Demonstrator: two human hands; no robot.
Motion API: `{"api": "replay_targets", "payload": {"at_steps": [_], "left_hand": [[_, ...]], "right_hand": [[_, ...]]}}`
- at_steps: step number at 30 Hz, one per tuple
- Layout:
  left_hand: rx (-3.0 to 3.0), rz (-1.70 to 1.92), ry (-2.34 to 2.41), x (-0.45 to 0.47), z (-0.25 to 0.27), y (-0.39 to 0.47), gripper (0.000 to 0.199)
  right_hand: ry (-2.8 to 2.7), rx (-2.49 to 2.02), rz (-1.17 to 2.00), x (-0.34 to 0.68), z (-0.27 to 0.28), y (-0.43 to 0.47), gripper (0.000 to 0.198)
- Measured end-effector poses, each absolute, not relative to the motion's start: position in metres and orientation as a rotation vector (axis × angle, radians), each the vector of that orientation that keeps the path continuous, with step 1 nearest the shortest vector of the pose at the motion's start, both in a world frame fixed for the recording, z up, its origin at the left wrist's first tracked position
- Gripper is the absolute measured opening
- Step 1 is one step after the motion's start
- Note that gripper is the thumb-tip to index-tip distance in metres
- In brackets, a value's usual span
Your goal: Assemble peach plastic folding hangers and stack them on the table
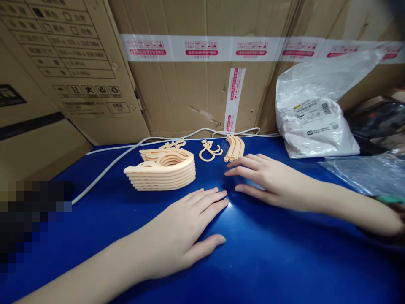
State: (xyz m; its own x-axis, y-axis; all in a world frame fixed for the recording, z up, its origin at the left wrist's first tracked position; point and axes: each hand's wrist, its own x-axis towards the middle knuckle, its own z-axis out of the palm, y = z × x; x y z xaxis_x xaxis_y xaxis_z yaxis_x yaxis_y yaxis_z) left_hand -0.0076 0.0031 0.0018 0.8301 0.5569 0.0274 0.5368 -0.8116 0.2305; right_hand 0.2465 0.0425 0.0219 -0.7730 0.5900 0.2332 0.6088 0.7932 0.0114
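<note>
My left hand [183,230] lies palm down on the blue tabletop [253,261], fingers stretched and thumb apart, holding nothing. My right hand [268,179] hovers or rests with spread fingers just in front of a small bundle of curved beige bars [234,147]; whether it touches them I cannot tell. Beyond my left hand stands a neat stack of flat beige plastic pieces [161,173], shaped like clothes hanger parts. Between the stack and the bars are several loose beige hooks [209,152]. More small beige pieces [174,144] show partly behind the stack.
Large cardboard boxes [177,93] wall off the back and left. A white cable [117,158] runs along the table's rear and left. At right back sits a white plastic bag [316,122] with a label, beside clear plastic wrap [373,173]. The left edge is pixelated.
</note>
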Motion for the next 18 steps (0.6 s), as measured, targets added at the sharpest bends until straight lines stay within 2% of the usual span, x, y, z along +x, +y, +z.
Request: {"api": "replay_targets", "payload": {"at_steps": [5, 11, 18], "left_hand": [[2.775, 0.171, 0.833, -0.008, 0.002, 0.003, 0.055], [2.740, 0.190, 0.832, -0.009, 0.003, 0.005, 0.054], [2.725, 0.215, 0.826, -0.009, 0.005, 0.009, 0.054]], "right_hand": [[-2.813, -0.693, -0.155, 0.223, 0.041, 0.103, 0.031], [-2.787, -0.304, 0.133, 0.147, 0.044, 0.188, 0.030], [-2.882, -0.151, 0.370, 0.071, 0.016, 0.221, 0.018]]}}
